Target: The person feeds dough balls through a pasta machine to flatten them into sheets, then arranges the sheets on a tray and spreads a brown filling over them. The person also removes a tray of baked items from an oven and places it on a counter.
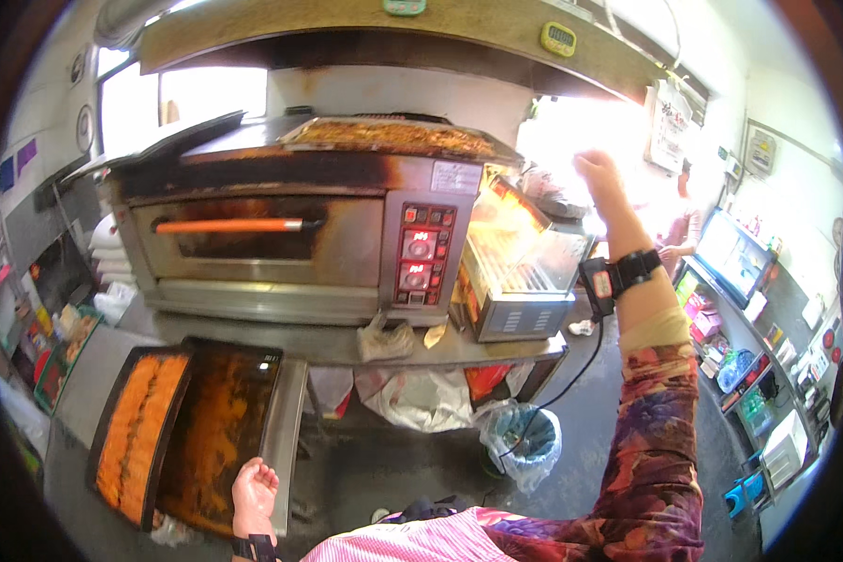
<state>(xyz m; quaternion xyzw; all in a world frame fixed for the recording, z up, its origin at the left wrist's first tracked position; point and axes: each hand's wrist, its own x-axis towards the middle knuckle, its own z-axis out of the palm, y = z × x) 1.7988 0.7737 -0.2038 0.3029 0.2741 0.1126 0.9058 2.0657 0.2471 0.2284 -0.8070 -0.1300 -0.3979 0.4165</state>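
Observation:
My left hand (256, 489) is low in the view, beside the right edge of a dark, browned baking tray (220, 421). Its fingers curl loosely, with nothing visible in them. Overlapping that tray on the left is another black tray (180, 398) bearing an orange-brown baked slab (140, 426) with a dark line along it. My right hand (599, 175) is raised high at the right, above a lit glass-sided warming case (525, 267). Its fingers are closed, and strong glare hides what they hold, if anything.
A deck oven (262, 239) with an orange handle and red-lit controls fills the back. On its top lies a tray of browned food (393, 138). A lined bin (525, 440) stands on the floor; a person (684, 220) is at the far right by shelves (740, 375).

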